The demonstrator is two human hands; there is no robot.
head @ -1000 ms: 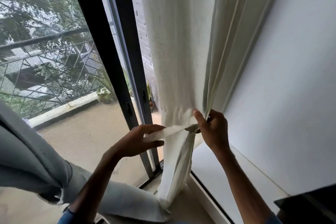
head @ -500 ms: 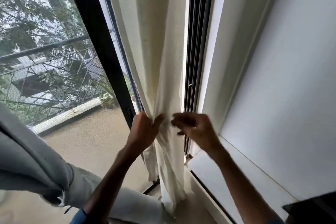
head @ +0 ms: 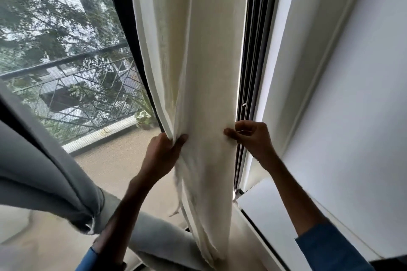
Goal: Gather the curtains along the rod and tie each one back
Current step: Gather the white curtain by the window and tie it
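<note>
**Both hands on the cream curtain at the window's right edge**

Cream curtain (head: 198,72) hangs gathered into a narrow column of folds, between the black window frame (head: 123,28) on its left and the dark sliding tracks (head: 253,50) on its right. Its lower end drops past the white sill (head: 275,204) and goes blurry.

Left hand (head: 164,154): fingers curled round the curtain's left folds, thumb pressed to the front of the cloth. Firm grip.

Right hand (head: 251,138): level with the left, on the curtain's right edge. Fingers curled tight, thumb tip pinching the fabric. A thin pale line shows between the fingers; cannot tell what it is.

The two hands bracket the bundle, with a stretch of cloth between them. A frayed strand (head: 177,204) dangles below the left hand, too smeared to identify.

Blue sleeve (head: 326,248) on the right forearm.

Lower left: a grey curtain (head: 44,182), bunched and cinched, sweeps across the corner. Beyond the glass are a balcony railing (head: 66,86), trees and a small potted plant (head: 143,119). White wall (head: 352,116) to the right.
</note>
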